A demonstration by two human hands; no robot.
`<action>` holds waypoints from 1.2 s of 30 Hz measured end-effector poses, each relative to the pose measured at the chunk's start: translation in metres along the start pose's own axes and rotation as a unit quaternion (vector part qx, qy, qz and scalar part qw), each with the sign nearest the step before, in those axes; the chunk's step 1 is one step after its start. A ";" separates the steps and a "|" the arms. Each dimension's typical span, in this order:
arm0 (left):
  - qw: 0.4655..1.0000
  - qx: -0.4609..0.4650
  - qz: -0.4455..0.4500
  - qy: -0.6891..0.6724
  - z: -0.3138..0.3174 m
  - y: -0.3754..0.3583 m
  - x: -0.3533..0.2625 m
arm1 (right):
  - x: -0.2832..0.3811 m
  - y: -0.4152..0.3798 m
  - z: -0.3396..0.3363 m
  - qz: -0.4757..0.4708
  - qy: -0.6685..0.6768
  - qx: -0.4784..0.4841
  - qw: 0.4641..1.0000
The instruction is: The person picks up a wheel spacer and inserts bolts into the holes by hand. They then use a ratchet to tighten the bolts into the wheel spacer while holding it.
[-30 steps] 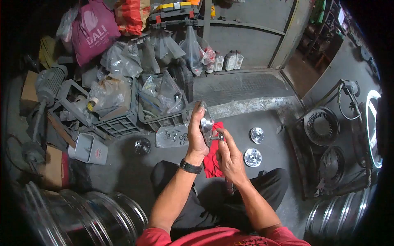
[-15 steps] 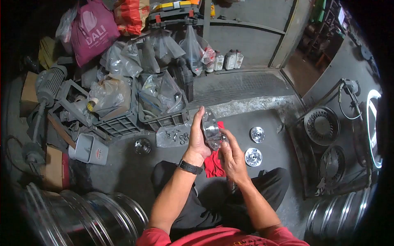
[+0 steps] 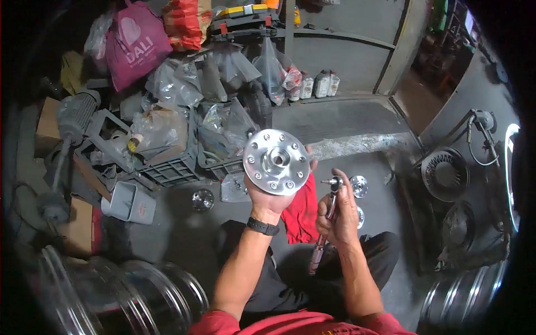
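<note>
My left hand (image 3: 267,200) grips a round silver metal flange (image 3: 259,167) from behind, its face with a ring of bolts and a raised centre hub turned toward me. To the right of it, my right hand (image 3: 341,215) is wrapped round a ratchet wrench (image 3: 317,252), whose head with a short bit points left, apart from the flange. A red cloth (image 3: 301,219) lies on the floor beneath and between my hands. Two similar metal discs, one of them (image 3: 359,186) in plain sight, lie behind my right hand, which partly covers the other.
Another metal part (image 3: 202,200) and a clear bag of small hardware (image 3: 234,188) lie on the floor at left. Behind them stand crates (image 3: 170,170) and a grey bin (image 3: 128,202). Wheel rims (image 3: 120,285) flank me, and a metal rack (image 3: 410,212) stands at right.
The flange has turned from edge-on to face me. My right hand has drawn away from it to the right with the wrench, and the whole view has shifted slightly.
</note>
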State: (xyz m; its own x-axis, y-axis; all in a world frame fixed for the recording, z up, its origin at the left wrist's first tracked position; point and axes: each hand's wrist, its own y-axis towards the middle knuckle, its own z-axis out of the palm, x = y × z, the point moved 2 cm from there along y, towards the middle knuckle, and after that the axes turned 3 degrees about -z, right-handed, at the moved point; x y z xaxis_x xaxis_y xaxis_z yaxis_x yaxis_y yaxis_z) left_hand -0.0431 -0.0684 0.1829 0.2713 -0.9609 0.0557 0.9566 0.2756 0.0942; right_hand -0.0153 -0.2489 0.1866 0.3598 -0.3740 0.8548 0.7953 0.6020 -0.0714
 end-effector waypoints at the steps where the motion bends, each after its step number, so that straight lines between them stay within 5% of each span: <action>1: 0.999 0.031 0.009 -0.025 0.003 0.000 -0.006 | 0.002 0.000 0.000 -0.008 -0.007 0.001 1.000; 5: 0.996 0.012 0.082 0.013 -0.006 0.000 -0.022 | 0.005 0.000 -0.001 -0.015 -0.021 0.007 1.000; 12: 0.997 0.061 0.041 0.017 -0.027 0.000 -0.034 | 0.001 0.001 0.002 -0.025 -0.038 0.009 0.999; 18: 0.995 -0.025 0.098 -0.022 -0.020 0.008 -0.035 | 0.005 0.000 0.011 -0.017 -0.032 0.022 0.999; 24: 0.993 0.068 0.017 0.098 -0.003 -0.005 -0.014 | -0.002 0.003 0.013 -0.048 -0.114 0.069 0.990; 29: 0.981 -0.042 0.072 0.173 0.009 -0.004 0.001 | -0.007 0.004 0.018 -0.083 -0.197 0.075 0.974; 36: 0.974 -0.060 0.091 0.201 0.006 -0.002 0.006 | -0.012 0.005 0.021 -0.079 -0.229 0.076 0.967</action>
State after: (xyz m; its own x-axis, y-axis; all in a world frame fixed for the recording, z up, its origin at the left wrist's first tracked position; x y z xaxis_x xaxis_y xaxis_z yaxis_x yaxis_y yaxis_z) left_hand -0.0441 -0.0741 0.1890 0.4341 -0.8365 -0.3345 0.8878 0.4602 0.0013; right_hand -0.0257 -0.2269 0.1864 -0.0420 -0.1399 0.9893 0.7287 0.6731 0.1261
